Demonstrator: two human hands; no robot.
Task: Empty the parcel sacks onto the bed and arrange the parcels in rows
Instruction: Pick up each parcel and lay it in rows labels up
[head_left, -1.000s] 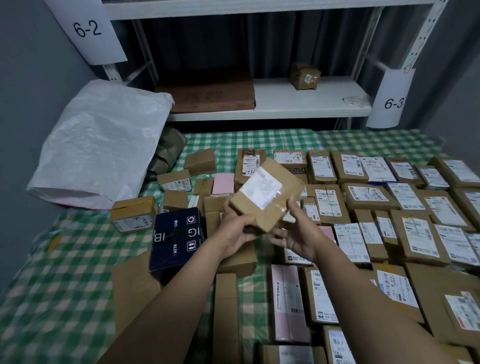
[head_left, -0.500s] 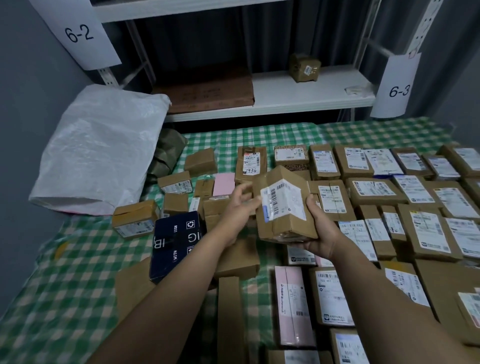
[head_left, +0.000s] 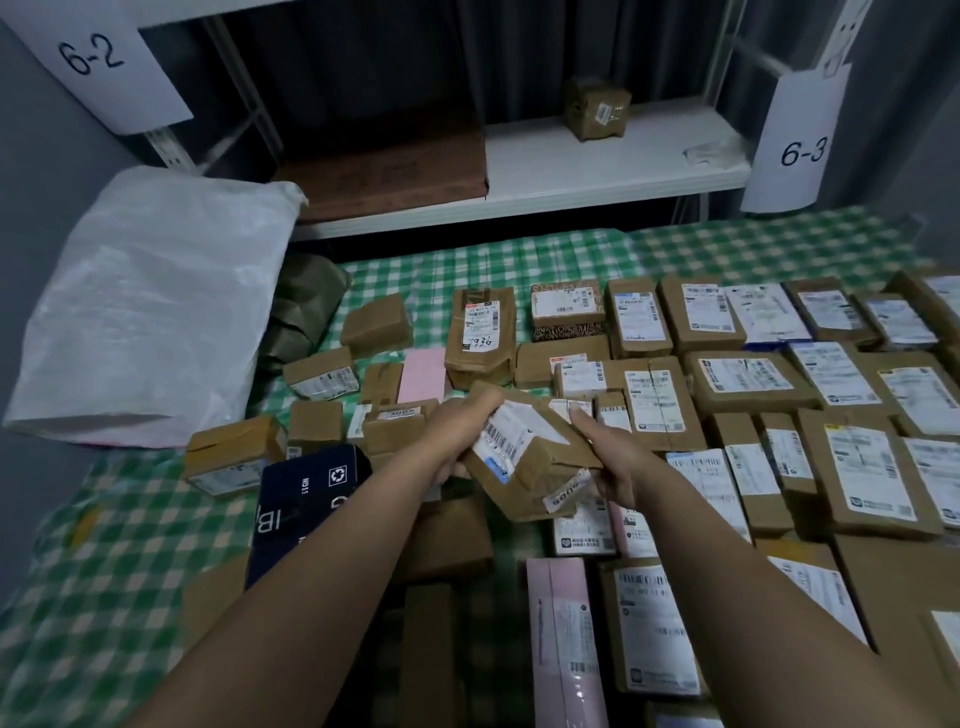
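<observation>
Item: one brown cardboard parcel (head_left: 535, 467), white barcode label on its upper face, tilted, held clear above the bed (head_left: 104, 597) between your two hands, over the middle of the spread.

Hands: your left hand (head_left: 460, 434) grips the parcel's upper left end, fingers curled over the edge; your right hand (head_left: 610, 465) grips its lower right side, thumb laid along the top, the other fingers wrapped beneath and out of view.

Bed: covered in a green-and-white checked cloth.
- To your right, labelled parcels in rows (head_left: 748, 376), labels up, set edge to edge.
- To your left, loose parcels (head_left: 317, 374), unsorted, at mixed angles.
- Navy box (head_left: 306, 499), white print, partly under your left forearm.
- Flat pink parcel (head_left: 423, 366), just beyond your left hand.
- Tall parcel marked 7936 (head_left: 480, 332) by hand, at the left end of the far row.
- Long pink box (head_left: 563, 639), between your forearms.

Far left corner:
- White woven sack (head_left: 150, 301), slack, lying against the wall.
- Olive bag (head_left: 306, 306), just beside the sack.

Behind the bed:
- White shelf (head_left: 597, 171).
- Small taped box (head_left: 597, 109) on the shelf.
- Flat brown carton (head_left: 384, 176) on the shelf.
- Paper sign 6-2 (head_left: 98, 57) at the left upright.
- Paper sign 6-3 (head_left: 802, 150) at the right upright.
</observation>
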